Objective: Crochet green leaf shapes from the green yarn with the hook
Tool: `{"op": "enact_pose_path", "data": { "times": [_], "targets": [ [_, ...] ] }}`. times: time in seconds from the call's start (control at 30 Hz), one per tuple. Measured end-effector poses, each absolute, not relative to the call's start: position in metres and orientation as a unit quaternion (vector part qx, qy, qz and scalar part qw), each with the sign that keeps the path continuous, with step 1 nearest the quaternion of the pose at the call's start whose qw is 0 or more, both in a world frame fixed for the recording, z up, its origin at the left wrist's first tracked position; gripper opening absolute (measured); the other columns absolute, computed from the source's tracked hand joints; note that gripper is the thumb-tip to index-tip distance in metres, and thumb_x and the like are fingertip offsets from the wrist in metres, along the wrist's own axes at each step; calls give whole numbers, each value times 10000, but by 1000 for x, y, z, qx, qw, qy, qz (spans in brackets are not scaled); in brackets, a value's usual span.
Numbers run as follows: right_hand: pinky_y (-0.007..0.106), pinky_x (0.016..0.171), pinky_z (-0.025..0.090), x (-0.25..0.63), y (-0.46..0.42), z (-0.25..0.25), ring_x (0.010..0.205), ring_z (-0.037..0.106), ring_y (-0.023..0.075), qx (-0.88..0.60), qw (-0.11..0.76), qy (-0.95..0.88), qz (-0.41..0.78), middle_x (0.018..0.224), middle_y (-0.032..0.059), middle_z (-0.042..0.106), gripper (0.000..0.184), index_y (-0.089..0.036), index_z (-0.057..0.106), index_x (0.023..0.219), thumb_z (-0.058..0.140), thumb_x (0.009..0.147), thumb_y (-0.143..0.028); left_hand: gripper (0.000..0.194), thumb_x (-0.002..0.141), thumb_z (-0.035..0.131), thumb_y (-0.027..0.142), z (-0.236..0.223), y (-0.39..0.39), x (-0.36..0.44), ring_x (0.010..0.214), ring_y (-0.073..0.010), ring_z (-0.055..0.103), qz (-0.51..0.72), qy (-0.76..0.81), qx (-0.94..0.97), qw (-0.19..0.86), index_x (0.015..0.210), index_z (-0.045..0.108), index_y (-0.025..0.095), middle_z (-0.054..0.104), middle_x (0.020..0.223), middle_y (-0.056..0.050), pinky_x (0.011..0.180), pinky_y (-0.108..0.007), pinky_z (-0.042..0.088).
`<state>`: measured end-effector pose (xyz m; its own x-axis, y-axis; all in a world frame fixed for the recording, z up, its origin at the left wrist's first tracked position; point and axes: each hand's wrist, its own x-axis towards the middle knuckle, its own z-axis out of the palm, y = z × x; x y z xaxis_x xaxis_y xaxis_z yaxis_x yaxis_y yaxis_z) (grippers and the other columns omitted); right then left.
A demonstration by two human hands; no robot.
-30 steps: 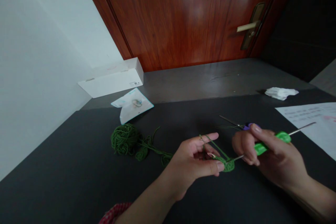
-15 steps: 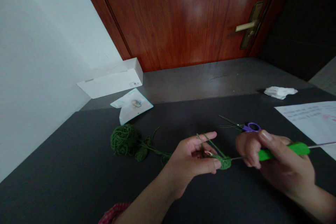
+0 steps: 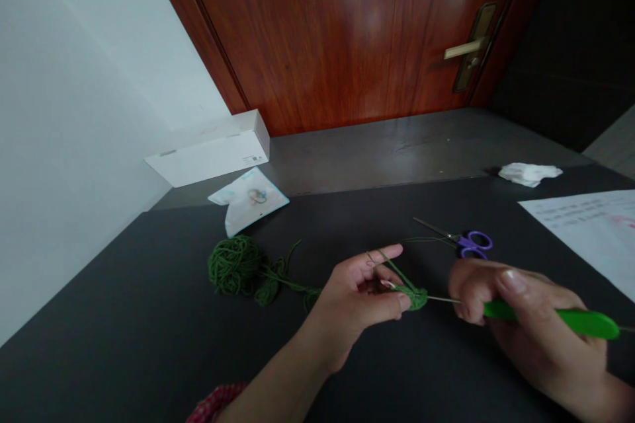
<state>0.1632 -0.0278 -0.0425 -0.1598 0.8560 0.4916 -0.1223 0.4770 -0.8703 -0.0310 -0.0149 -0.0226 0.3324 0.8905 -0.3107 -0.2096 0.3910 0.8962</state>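
Note:
Between thumb and fingers, my left hand [image 3: 362, 294] pinches a small piece of green crochet work [image 3: 417, 298]. Its index finger is stretched out, with green yarn [image 3: 395, 269] looped over it and running down to the piece. My right hand [image 3: 530, 324] is closed around the green handle of a crochet hook [image 3: 588, 322]. The hook's thin metal shaft reaches left to the edge of the crochet work; its tip is hidden there. A ball of dark green yarn [image 3: 234, 264] lies left of my left hand, with loose strands trailing toward my wrist.
Purple-handled scissors [image 3: 473, 242] lie just beyond my right hand. At the back left are a white box [image 3: 213, 152] and a small clear packet [image 3: 253, 201]. A crumpled white tissue [image 3: 530, 174] and a printed sheet [image 3: 595, 225] are on the right of the dark table [image 3: 124, 344].
My left hand and the crochet work have shifted slightly left. My right hand has moved a little lower, tilting the hook so its handle end points more downward; more of the scissors shows.

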Motion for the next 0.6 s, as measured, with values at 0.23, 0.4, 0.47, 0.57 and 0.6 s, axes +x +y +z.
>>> {"op": "enact_pose_path", "data": {
  "times": [0.23, 0.4, 0.47, 0.57, 0.6],
  "targets": [
    [303, 593, 421, 167, -29, -51, 655, 569, 158, -293, 550, -703, 343, 711, 19, 594, 373, -219, 607, 807, 308, 1028, -250, 646, 616, 783, 98, -21, -14, -27, 640, -90, 526, 406, 465, 409, 672, 1241, 627, 142, 626, 746, 32, 633, -257, 420],
    [299, 618, 424, 164, -28, -53, 701, 574, 160, -296, 537, -731, 300, 744, 26, 581, 373, -224, 574, 842, 256, 1036, -215, 659, 658, 767, 121, -20, -15, -24, 655, -92, 528, 412, 487, 433, 637, 1291, 586, 139, 616, 721, 39, 648, -248, 414],
    [305, 622, 426, 161, -27, -54, 709, 574, 165, -298, 518, -752, 278, 761, 35, 580, 360, -219, 559, 848, 254, 1038, -238, 661, 677, 753, 118, -21, -17, -23, 658, -92, 527, 413, 491, 452, 620, 1311, 567, 132, 616, 713, 42, 670, -250, 416],
    [335, 638, 435, 157, -28, -56, 728, 563, 188, -300, 485, -789, 230, 793, 57, 570, 353, -209, 548, 871, 252, 1037, -306, 665, 691, 748, 120, -21, -19, -23, 683, -97, 532, 425, 488, 466, 604, 1327, 552, 133, 617, 723, 41, 709, -256, 417],
    [345, 642, 437, 156, -29, -58, 739, 556, 196, -296, 476, -802, 206, 806, 64, 564, 351, -204, 548, 882, 255, 1035, -323, 665, 693, 752, 128, -21, -19, -24, 692, -99, 531, 432, 486, 462, 603, 1328, 553, 138, 615, 729, 41, 715, -256, 416]
  ]
}}
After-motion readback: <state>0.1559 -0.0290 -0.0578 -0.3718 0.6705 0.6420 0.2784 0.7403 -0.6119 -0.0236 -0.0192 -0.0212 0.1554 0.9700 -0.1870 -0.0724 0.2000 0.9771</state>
